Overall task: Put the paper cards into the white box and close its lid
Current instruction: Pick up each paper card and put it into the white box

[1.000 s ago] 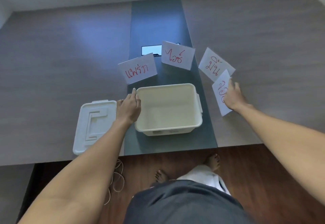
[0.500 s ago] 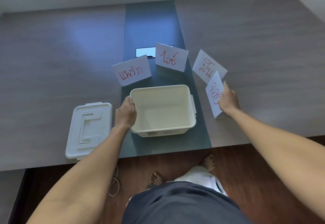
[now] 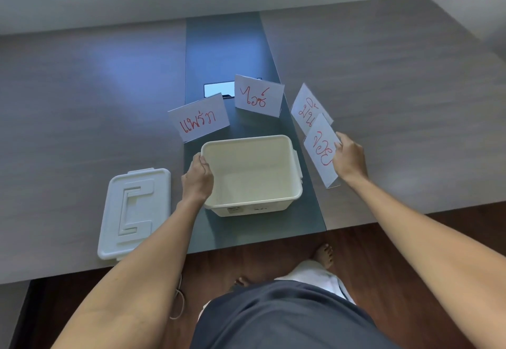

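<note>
The white box (image 3: pixel 297 187) stands open and empty on the dark centre strip of the table. My left hand (image 3: pixel 197 180) grips its left rim. The white lid (image 3: pixel 134 211) lies flat to the left of the box. Several folded paper cards with red writing stand behind and to the right of the box: one at the back left (image 3: pixel 198 121), one at the back centre (image 3: pixel 258 96), one at the right (image 3: pixel 306 107). My right hand (image 3: pixel 349 158) holds the nearest right card (image 3: pixel 320 151), tilted and lifted at one end.
A small dark device with a bright screen (image 3: pixel 218 90) lies behind the cards. The table's front edge (image 3: pixel 260 241) runs just below the box. The wooden floor, my feet and a white cloth (image 3: pixel 312 272) are below it. A thin cord (image 3: pixel 178 302) hangs at the left.
My right hand has closed on the nearest right card and tipped it up toward the box. My left hand has slid along and settled on the box's left rim.
</note>
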Available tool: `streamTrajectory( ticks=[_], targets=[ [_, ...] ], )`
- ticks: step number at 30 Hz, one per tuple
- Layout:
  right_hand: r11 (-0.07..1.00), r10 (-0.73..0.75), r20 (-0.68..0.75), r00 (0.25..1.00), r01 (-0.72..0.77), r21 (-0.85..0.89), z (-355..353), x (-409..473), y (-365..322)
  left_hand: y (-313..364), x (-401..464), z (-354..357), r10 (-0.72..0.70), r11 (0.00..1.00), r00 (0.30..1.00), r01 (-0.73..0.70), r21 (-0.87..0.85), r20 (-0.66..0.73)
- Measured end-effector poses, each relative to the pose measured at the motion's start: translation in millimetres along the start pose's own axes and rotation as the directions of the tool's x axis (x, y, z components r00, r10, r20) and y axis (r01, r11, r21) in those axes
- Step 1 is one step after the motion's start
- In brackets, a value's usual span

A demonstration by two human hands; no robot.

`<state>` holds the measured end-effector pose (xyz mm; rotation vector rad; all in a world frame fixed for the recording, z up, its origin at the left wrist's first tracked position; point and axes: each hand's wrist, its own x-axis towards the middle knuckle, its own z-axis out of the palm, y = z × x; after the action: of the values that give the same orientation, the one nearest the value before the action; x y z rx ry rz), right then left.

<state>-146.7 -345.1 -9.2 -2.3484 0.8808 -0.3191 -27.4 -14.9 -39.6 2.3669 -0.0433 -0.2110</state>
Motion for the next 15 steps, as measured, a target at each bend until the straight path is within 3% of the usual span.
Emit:
streamTrajectory(
  ticks=[6,11,15],
  targets=[
    [0.994,-0.089,-0.068,0.994,0.093,0.063,-12.9,2.3,-13.4,-1.2,4.1,2.8,0.007,1.0,1.0,-0.007,0.0,-0.011],
    [0.963,-0.244,-0.127,0.961,0.256,0.087,-28.0,9.7,-48.3,2.3,4.8,5.0,-0.011,0.999,1.0,0.01,-0.041,-0.012],
    [0.915,-0.342,-0.188,0.92,0.372,0.157,-38.9,11.1,-83.8,7.5,4.2,3.7,-0.012,0.978,0.999,0.018,-0.208,0.03]
  ],
)
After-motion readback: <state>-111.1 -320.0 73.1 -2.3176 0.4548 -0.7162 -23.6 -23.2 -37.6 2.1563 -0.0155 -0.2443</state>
